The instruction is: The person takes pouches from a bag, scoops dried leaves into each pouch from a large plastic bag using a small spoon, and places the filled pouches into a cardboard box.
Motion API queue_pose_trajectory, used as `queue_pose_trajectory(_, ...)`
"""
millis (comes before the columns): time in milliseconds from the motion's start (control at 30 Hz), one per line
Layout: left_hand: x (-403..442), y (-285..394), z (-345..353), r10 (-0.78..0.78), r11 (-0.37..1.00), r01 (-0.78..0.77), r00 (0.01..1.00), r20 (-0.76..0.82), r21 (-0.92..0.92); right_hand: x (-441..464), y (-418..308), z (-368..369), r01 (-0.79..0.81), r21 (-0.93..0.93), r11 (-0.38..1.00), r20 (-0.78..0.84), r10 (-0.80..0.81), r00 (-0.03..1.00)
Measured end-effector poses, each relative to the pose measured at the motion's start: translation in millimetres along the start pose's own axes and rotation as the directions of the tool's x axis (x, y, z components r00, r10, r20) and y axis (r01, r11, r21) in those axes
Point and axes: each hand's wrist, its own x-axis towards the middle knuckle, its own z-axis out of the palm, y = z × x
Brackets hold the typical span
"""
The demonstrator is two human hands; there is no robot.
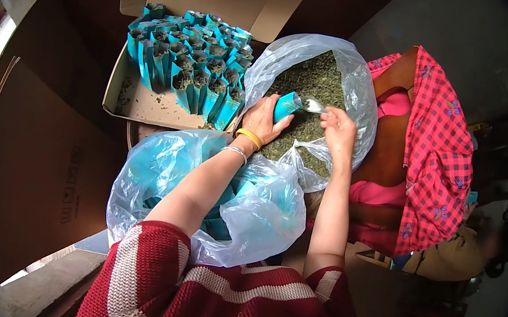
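Observation:
My left hand point(261, 121) is wrapped round a small teal packet point(287, 106), which is tilted with its mouth to the right. My right hand point(338, 131) grips a metal spoon point(312, 105), its bowl at the packet's mouth with some dried herb in it. Both hands are over a large clear plastic bag point(365, 90) holding loose green-brown dried herb point(316, 77). Left of it, many open teal packets point(183, 62) with herb inside stand upright in a cardboard box point(145, 109). Below my left forearm, another clear bag point(258, 223) holds more teal packets.
A chair point(391, 138) draped with a pink checked cloth point(438, 150) stands at the right. Behind it, a person in a tan top point(456, 256) is partly visible. A big brown cardboard piece point(43, 150) stands at the left.

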Motion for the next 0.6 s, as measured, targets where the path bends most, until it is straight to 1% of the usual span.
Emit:
queue_pose_trajectory(100,-3,1,-3,-0.016,1.000,0.016,1.000,0.018,0.006,-5,-15,-11,0.193,-0.060,0.979,-0.141,-0.200,0.970)
queue_pose_trajectory(133,-3,1,-3,-0.015,1.000,0.015,1.000,0.018,0.005,-8,-22,-11,0.193,-0.059,0.979,-0.141,-0.200,0.970)
queue_pose_trajectory(167,-2,1,-3,-0.014,1.000,0.014,1.000,0.018,0.004,-13,-29,-8,0.277,-0.154,0.948,-0.134,-0.298,0.945)
queue_pose_trajectory(233,-1,1,-3,-0.011,1.000,0.011,1.000,0.017,0.004,-22,-42,-3,0.428,-0.335,0.839,-0.093,-0.482,0.871)
queue_pose_trajectory(267,-1,0,-2,-0.011,1.000,0.011,1.000,0.021,0.001,-24,-46,-4,0.429,-0.334,0.839,-0.094,-0.483,0.871)
queue_pose_trajectory(367,-3,-2,-1,-0.018,1.000,0.019,1.000,0.023,-0.001,-27,-56,-4,0.303,-0.642,0.705,-0.103,-0.471,0.876)
queue_pose_trajectory(400,-4,-3,-1,-0.015,1.000,0.015,1.000,0.007,-0.016,-24,-55,-2,0.306,-0.641,0.704,-0.100,-0.472,0.876)
queue_pose_trajectory(500,-3,-3,0,-0.001,0.999,0.000,1.000,-0.019,-0.044,-10,-37,9,0.281,-0.683,0.675,-0.016,-0.398,0.917)
queue_pose_trajectory(533,-3,-3,0,-0.003,0.999,0.002,1.000,-0.028,-0.045,-5,-25,19,0.280,-0.683,0.675,-0.016,-0.397,0.918)
queue_pose_trajectory(600,-4,-2,0,-0.011,0.999,0.009,0.999,-0.046,-0.044,2,4,45,0.350,-0.634,0.690,0.206,-0.286,0.936)
